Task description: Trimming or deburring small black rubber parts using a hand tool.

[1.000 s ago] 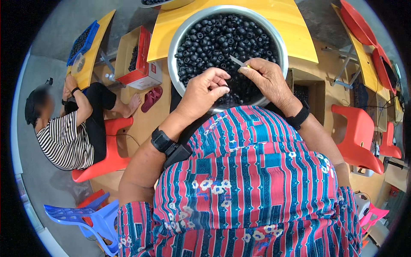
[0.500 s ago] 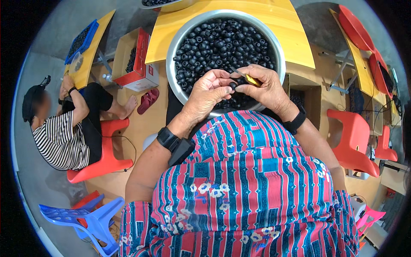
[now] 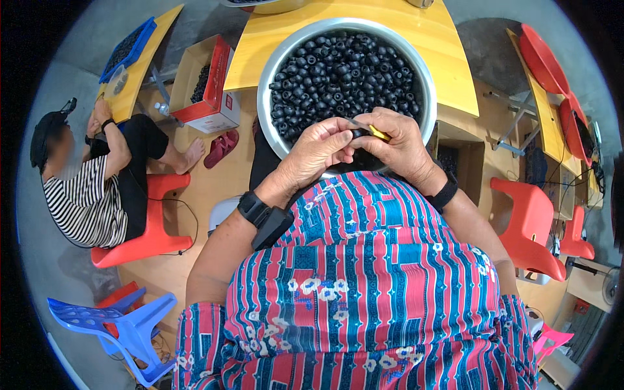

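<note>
A large metal basin [image 3: 265,97], heaped with small black round hollow pieces [image 3: 344,78], stands in front of me. Over its near edge, my left hand [image 3: 312,151] pinches one small black piece [image 3: 357,133] between thumb and fingers. My right hand [image 3: 404,144] is closed round a small knife with a yellow handle [image 3: 379,134]. Its narrow blade points left and lies close against the pinched piece. Fingers hide most of that piece, so I cannot tell exactly where the blade touches it.
The basin rests at the near edge of a yellow table [image 3: 448,71]. A red-and-white carton [image 3: 214,107] with black pieces stands on the floor to the left. Beyond it sits a person in a striped shirt [image 3: 84,201]. A red stool [image 3: 523,221] stands at right, a blue chair [image 3: 123,331] at lower left.
The view has shifted slightly. My hands have drawn closer together round the black piece, and the left fingers have curled in more. The knife stays in my right hand.
</note>
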The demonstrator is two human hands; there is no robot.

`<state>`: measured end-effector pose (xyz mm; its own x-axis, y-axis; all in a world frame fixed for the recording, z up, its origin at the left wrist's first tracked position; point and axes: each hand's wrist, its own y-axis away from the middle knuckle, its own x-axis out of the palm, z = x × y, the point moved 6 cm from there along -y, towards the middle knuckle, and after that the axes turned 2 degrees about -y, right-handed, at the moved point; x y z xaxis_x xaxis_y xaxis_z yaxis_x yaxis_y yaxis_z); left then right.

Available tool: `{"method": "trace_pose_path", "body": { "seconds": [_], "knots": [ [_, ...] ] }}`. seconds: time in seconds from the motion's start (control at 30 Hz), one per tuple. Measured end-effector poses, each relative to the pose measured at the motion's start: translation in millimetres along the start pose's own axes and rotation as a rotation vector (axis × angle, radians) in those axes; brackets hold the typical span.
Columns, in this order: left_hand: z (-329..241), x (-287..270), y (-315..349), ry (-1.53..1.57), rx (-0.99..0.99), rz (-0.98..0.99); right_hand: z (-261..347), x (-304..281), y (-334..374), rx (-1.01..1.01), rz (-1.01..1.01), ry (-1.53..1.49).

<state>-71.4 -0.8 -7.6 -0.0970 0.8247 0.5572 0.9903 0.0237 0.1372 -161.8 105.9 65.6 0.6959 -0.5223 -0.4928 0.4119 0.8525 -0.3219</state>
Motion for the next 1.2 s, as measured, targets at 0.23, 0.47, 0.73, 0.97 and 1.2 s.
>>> {"method": "trace_pose_path", "body": {
  "seconds": [0.23, 0.47, 0.73, 0.97, 1.2],
  "knots": [
    [2, -4, -2, 0.108, 0.039, 0.048, -12, -1, 0, 0.033, -0.125, -0.196],
    [1, -3, 1, 0.18, 0.075, 0.057, -4, 4, 3, 0.001, 0.086, 0.087],
    [2, -2, 2, 0.16, 0.071, 0.063, -4, 9, 2, -0.047, 0.1, 0.19],
    [2, -2, 0, 0.148, 0.075, 0.068, -7, 8, 2, -0.049, 0.081, 0.191],
    [2, -4, 1, 0.125, 0.078, 0.054, -4, 8, 2, -0.06, 0.083, 0.206]
  ]
}}
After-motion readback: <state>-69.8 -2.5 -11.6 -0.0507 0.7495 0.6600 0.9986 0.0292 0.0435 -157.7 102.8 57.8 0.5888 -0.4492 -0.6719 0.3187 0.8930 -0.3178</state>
